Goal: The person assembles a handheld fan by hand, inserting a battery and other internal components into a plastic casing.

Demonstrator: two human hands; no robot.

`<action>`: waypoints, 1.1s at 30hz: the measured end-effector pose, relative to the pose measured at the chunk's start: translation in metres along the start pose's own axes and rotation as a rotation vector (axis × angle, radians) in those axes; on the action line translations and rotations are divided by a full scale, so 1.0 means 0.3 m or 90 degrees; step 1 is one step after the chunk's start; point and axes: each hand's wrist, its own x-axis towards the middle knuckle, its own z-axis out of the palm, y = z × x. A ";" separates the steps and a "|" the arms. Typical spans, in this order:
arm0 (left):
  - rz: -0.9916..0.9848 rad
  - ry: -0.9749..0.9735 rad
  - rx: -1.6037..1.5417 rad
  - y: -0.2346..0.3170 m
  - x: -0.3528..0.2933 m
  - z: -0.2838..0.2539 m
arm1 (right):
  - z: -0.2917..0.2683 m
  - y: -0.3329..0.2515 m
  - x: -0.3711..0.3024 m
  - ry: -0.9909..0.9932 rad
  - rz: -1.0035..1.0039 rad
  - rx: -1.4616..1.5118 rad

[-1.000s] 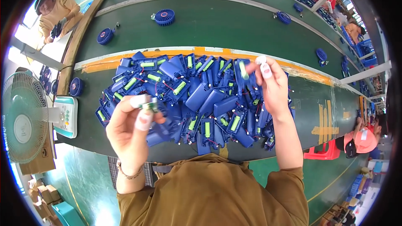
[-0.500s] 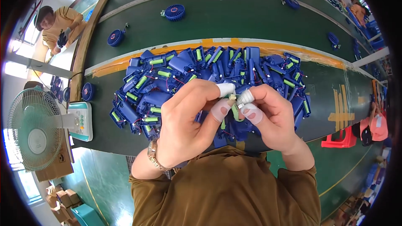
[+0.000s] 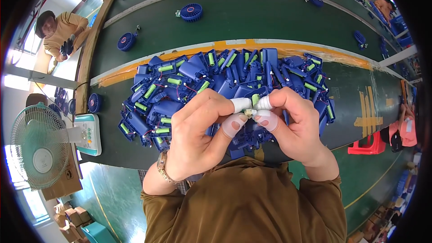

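Over the middle of the heap, my left hand and my right hand meet fingertip to fingertip. Both are closed in a pinch, with white wraps on thumbs and index fingers. Between the tips sits a small pale piece, perhaps a connector or a bit of circuit board; its detail is too small to make out. A green cylindrical cell shows just above my right fingertips; I cannot tell whether it is attached to the pale piece. Under and around the hands lie blue plastic housings, many with green cells and thin wires.
Beyond an orange-taped rail, blue round fans lie on a green conveyor belt. A standing fan and a white-and-green box are at left. A red stool stands at right. Another person works at far left.
My fingertips have drawn closer together around the pale piece. The green cell showed below the fingertips before; now one shows above them. Belt fans have shifted slightly in view.
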 end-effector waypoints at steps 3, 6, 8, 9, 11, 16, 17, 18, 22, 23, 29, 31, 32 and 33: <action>-0.002 0.050 -0.006 -0.004 0.010 0.008 | -0.012 -0.015 0.007 -0.016 0.034 -0.016; 0.071 -0.005 0.079 -0.009 0.036 -0.028 | -0.022 0.009 0.014 -0.036 0.035 -0.044; 0.083 -0.023 0.087 -0.014 0.037 -0.033 | -0.022 0.023 0.016 -0.045 -0.002 -0.070; 0.081 -0.023 0.090 -0.011 0.037 -0.034 | -0.021 0.021 0.015 -0.049 0.000 -0.071; 0.093 -0.028 0.101 -0.012 0.039 -0.038 | -0.020 0.022 0.019 -0.054 0.004 -0.068; 0.068 -0.032 0.073 -0.042 0.040 -0.044 | -0.012 0.038 0.044 -0.064 0.018 -0.031; 0.064 -0.044 0.057 -0.048 0.040 -0.052 | -0.006 0.044 0.048 -0.067 0.016 -0.030; 0.063 -0.041 0.060 -0.053 0.042 -0.059 | 0.004 0.056 0.048 -0.070 0.062 0.009; 0.038 -0.061 0.068 -0.061 0.059 -0.099 | 0.028 0.103 0.076 -0.108 0.110 0.076; 0.028 -0.078 0.079 -0.064 0.078 -0.106 | 0.036 0.126 0.079 -0.109 0.105 0.076; 0.034 -0.157 0.061 -0.394 0.502 -0.215 | -0.034 0.326 0.398 0.033 0.188 0.126; 0.047 0.001 0.187 -0.735 0.753 -0.285 | -0.147 0.418 0.562 0.094 0.159 -0.100; -0.044 0.063 0.306 -0.959 0.852 -0.369 | -0.193 0.436 0.674 0.116 0.123 -0.156; -0.216 0.084 0.279 -1.155 0.956 -0.434 | -0.230 0.483 0.782 0.158 0.093 -0.158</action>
